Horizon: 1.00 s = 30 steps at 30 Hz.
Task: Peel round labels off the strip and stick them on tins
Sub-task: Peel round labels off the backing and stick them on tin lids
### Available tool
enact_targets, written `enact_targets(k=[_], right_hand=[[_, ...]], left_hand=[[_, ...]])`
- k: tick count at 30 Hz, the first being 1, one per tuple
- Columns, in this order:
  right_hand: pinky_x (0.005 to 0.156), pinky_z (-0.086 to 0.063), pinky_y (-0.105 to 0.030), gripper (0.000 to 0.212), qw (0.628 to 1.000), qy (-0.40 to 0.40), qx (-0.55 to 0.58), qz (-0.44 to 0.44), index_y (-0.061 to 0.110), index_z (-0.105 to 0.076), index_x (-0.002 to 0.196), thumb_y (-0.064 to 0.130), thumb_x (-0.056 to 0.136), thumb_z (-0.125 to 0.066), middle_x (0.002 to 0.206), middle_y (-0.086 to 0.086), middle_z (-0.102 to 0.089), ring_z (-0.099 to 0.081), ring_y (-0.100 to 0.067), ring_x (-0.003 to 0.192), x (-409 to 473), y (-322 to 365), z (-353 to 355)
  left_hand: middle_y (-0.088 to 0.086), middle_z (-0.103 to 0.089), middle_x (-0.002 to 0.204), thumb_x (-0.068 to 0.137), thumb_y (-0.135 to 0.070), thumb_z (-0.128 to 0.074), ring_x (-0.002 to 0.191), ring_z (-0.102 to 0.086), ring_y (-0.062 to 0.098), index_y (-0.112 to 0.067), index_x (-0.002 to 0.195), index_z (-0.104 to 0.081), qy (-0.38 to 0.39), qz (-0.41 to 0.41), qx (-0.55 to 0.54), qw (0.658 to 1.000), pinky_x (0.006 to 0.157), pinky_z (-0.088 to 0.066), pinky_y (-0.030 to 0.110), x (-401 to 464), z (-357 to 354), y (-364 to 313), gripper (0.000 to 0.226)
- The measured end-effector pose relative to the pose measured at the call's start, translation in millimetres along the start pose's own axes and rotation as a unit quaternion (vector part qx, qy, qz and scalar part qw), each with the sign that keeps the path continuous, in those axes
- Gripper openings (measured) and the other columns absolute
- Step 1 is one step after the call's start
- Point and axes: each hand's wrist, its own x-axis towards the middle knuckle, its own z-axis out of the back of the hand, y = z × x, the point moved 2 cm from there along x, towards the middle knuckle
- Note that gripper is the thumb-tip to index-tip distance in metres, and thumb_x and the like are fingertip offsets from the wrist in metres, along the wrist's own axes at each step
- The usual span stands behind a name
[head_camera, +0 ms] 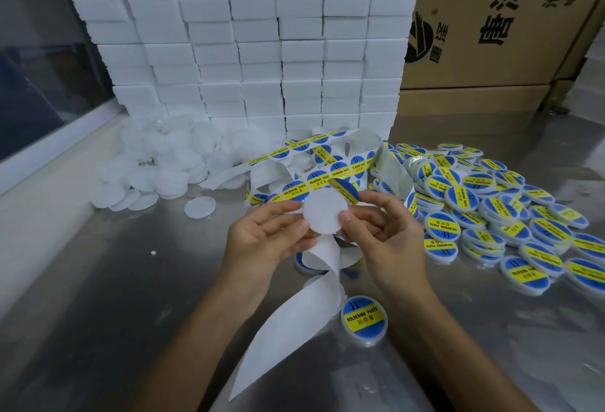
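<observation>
Hands meet at mid-frame above the steel table (131, 297). Your left hand (262, 235) grips the left edge of a blank white tin (322, 212), thumb on its face and fingers curled behind it. Your right hand (383, 231) holds the tin's right edge with the thumb while its fingertips pinch a peeled round label (343, 189), blue with a yellow band. The label stands tilted at the tin's upper right rim, partly behind the tin; whether it already touches the tin's face cannot be determined.

The label strip (311, 179) runs in loops behind your hands, with printed labels on it. Its bare white backing (294, 323) trails down between your forearms toward the near table edge.

One labelled tin (363, 320) lies flat just right of the backing. A heap of labelled tins (491, 212) covers the table to your right. A heap of unlabelled white tins (170, 163) lies to the left rear, against a wall of stacked white boxes (245, 45). Brown cartons (491, 25) stand at the right rear.
</observation>
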Motion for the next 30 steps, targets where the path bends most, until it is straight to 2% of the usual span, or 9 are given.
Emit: enact_targets(k=[4, 9, 12, 15, 18, 20, 23, 25, 30], right_hand=[[0.066, -0.059, -0.027, 0.027, 1.0, 0.008, -0.015, 0.006, 0.014, -0.064, 0.102, 0.002, 0.08, -0.075, 0.084, -0.007, -0.075, -0.072, -0.019, 0.071, -1, 0, -1], [0.068, -0.061, -0.034, 0.025, 0.999, 0.014, -0.038, 0.022, 0.013, -0.066, 0.1, 0.01, 0.077, -0.076, 0.085, -0.008, -0.074, -0.072, -0.021, 0.07, -3, 0, -2], [0.066, -0.059, -0.031, 0.017, 0.994, 0.004, -0.096, 0.061, 0.017, -0.069, 0.099, 0.008, 0.085, -0.073, 0.098, -0.003, -0.07, -0.071, -0.016, 0.071, -5, -1, -3], [0.068, -0.055, -0.022, 0.013, 0.987, -0.036, -0.129, 0.085, 0.019, -0.073, 0.094, 0.008, 0.087, -0.071, 0.11, -0.007, -0.059, -0.067, -0.007, 0.078, -3, 0, 0], [0.069, -0.054, -0.021, 0.009, 0.99, -0.06, -0.108, 0.074, 0.011, -0.074, 0.094, 0.007, 0.088, -0.07, 0.088, -0.005, -0.072, -0.067, -0.009, 0.075, 1, 1, 7], [0.065, -0.053, -0.019, 0.007, 0.994, -0.07, -0.07, 0.044, 0.01, -0.075, 0.092, 0.007, 0.088, -0.07, 0.076, -0.003, -0.073, -0.067, -0.01, 0.069, 2, 1, 9], [0.062, -0.054, -0.02, 0.008, 0.998, -0.06, -0.008, -0.02, 0.015, -0.077, 0.086, 0.008, 0.084, -0.073, 0.074, -0.005, -0.074, -0.068, -0.013, 0.064, 1, 2, 6], [0.06, -0.055, -0.021, 0.013, 0.999, -0.034, -0.014, -0.038, 0.021, -0.079, 0.079, 0.01, 0.082, -0.074, 0.072, -0.005, -0.074, -0.067, -0.013, 0.062, 0, 2, 3], [0.059, -0.053, -0.018, 0.014, 0.999, 0.014, -0.044, -0.029, 0.024, -0.079, 0.077, 0.011, 0.08, -0.076, 0.068, -0.002, -0.073, -0.065, -0.009, 0.059, -4, 2, -3]], left_hand=[[0.019, -0.074, 0.092, 0.066, -0.007, -0.073, 0.078, -0.073, 0.026, -0.002, 0.102, -0.068, -0.003, 0.001, -0.029, 1.0, 0.068, -0.058, 0.029, -1, 0, 3, 0.036], [0.017, -0.075, 0.091, 0.065, -0.003, -0.072, 0.073, -0.072, 0.024, -0.001, 0.096, -0.069, -0.023, 0.017, -0.061, 0.998, 0.066, -0.058, 0.027, -1, 0, 6, 0.032], [0.018, -0.074, 0.092, 0.063, -0.002, -0.072, 0.076, -0.072, 0.025, 0.001, 0.097, -0.068, -0.045, 0.025, -0.08, 0.995, 0.065, -0.058, 0.027, 0, 3, 7, 0.034], [0.018, -0.074, 0.091, 0.069, 0.003, -0.069, 0.077, -0.073, 0.026, 0.004, 0.101, -0.066, -0.068, 0.032, -0.093, 0.993, 0.067, -0.059, 0.029, 1, 8, 9, 0.032], [0.015, -0.075, 0.082, 0.076, 0.01, -0.065, 0.068, -0.073, 0.023, 0.001, 0.091, -0.068, -0.089, 0.035, -0.105, 0.99, 0.062, -0.058, 0.027, 1, 10, 10, 0.017], [0.013, -0.075, 0.081, 0.074, 0.005, -0.068, 0.069, -0.073, 0.023, -0.001, 0.088, -0.068, -0.092, 0.034, -0.105, 0.99, 0.061, -0.058, 0.026, 2, 11, 10, 0.015], [0.015, -0.076, 0.087, 0.061, -0.007, -0.075, 0.075, -0.074, 0.024, 0.0, 0.094, -0.068, -0.09, 0.028, -0.078, 0.993, 0.065, -0.058, 0.026, 2, 11, 10, 0.034], [0.017, -0.075, 0.092, 0.057, -0.012, -0.078, 0.08, -0.074, 0.026, 0.0, 0.097, -0.07, -0.085, 0.025, -0.056, 0.995, 0.068, -0.059, 0.028, 1, 11, 11, 0.043], [0.017, -0.075, 0.092, 0.046, -0.022, -0.086, 0.08, -0.074, 0.026, -0.01, 0.082, -0.078, -0.068, 0.027, -0.033, 0.997, 0.067, -0.058, 0.027, -1, 9, 12, 0.038]])
